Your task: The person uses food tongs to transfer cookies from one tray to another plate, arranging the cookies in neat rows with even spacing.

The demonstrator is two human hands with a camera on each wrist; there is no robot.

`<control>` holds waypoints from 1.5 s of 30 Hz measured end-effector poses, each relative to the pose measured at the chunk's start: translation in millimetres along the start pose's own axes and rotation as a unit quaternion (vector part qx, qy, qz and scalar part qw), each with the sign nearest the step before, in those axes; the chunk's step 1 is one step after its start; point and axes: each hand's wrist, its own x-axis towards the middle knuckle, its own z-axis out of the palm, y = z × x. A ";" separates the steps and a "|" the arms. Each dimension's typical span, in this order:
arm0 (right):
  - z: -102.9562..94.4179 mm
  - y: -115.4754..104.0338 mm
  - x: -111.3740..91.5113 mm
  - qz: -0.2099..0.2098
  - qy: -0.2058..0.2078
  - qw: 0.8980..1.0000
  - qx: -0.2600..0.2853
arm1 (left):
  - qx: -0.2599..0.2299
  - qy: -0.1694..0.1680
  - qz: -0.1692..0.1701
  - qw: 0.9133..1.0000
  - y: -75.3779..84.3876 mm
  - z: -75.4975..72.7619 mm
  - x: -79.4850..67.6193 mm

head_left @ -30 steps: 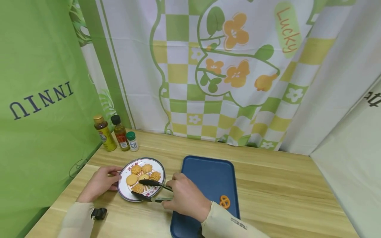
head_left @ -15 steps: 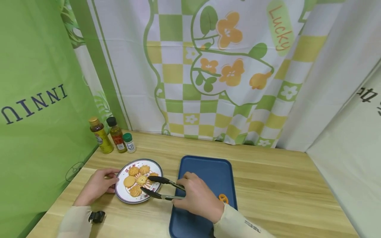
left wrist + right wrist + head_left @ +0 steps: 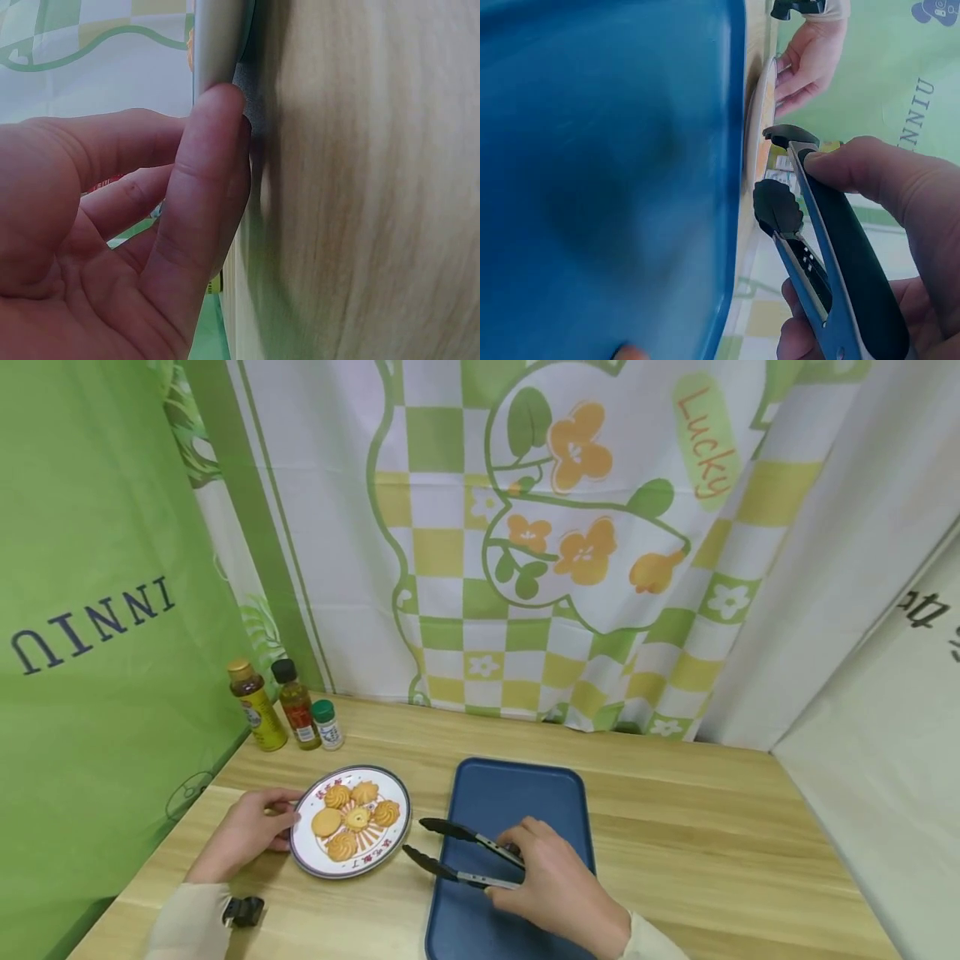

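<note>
My left hand holds the left rim of a round white plate with a dark edge band and red lettering. In the left wrist view its fingers meet the rim close over the wood. Several golden cookies lie on the plate, most of them swirled and one smooth. Metal tongs with black scalloped tips are gripped by my right hand over a dark blue tray. Nothing is between the spread tips, which lie just right of the plate. In the right wrist view, the thumb presses along the tongs' black handle.
At the back left stand a yellow-labelled bottle, a black-capped bottle and a small green-capped shaker. A patterned curtain hangs behind the wooden table. A green cloth wall closes off the left side.
My right hand has drawn the tongs rightward off the plate to over the tray, and now covers the orange pretzel seen there before. My left hand stays at the plate's rim.
</note>
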 end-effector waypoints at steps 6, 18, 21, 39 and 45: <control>-15.1 18.5 -20.5 0.042 0.004 0.999 -0.001 | -0.007 -0.005 -0.003 1.000 2.1 0.7 0.3; -35.0 42.8 -53.6 0.140 0.032 0.990 -0.012 | -0.012 -0.007 -0.015 1.000 -1.6 -0.2 1.1; -38.2 49.0 -60.6 0.155 0.039 0.987 -0.020 | -0.011 -0.009 -0.014 1.000 -1.4 -0.4 1.6; -53.9 93.1 -106.2 0.156 0.051 0.981 -0.102 | -0.008 -0.014 -0.009 1.000 0.4 -2.3 -0.6; -56.4 100.7 -114.7 0.142 0.033 0.981 -0.124 | -0.006 -0.014 -0.013 1.000 -0.3 -0.8 0.8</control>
